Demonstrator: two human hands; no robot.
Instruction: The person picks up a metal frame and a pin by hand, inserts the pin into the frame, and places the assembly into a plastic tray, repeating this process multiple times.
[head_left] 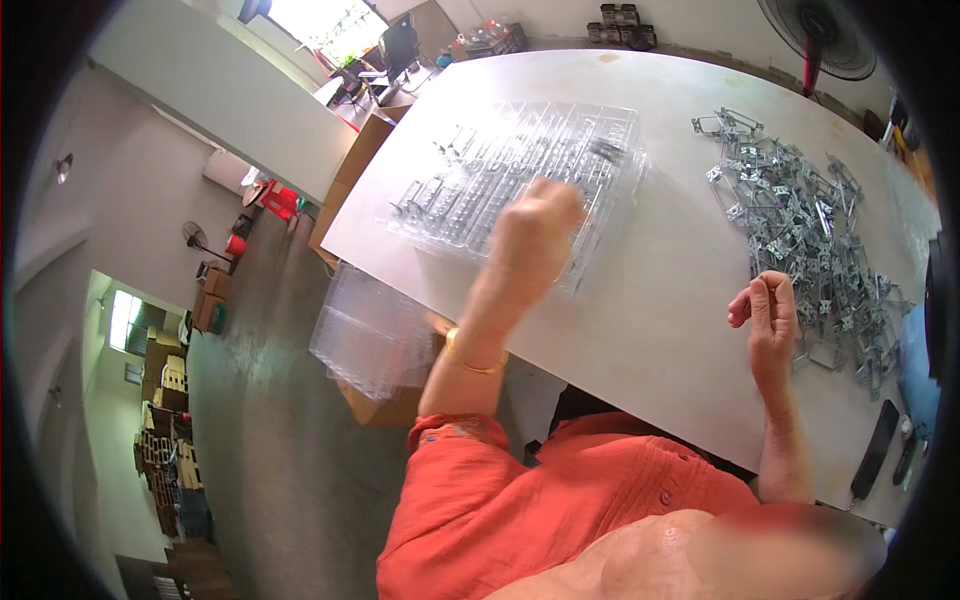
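Observation:
My left hand [538, 232], a gold-coloured bangle on its wrist, is over the near part of a clear plastic tray [625, 125]. Its fingers are curled closed and turned away, so whatever they may hold is hidden. Rows of small metal parts [440, 195] lie in the tray's slots. At the near left edge of a heap of grey metal brackets [800, 215] is my right hand [771, 325]. Thumb and fingers are drawn together there; I cannot make out anything between them.
Several empty clear trays [370, 330] are stacked on a cardboard box [385, 405] below the table's left edge. A dark flat object [876, 450] lies at the table's near right, beside a blue item [918, 370]. A black fan [820, 40] stands beyond the far right edge.

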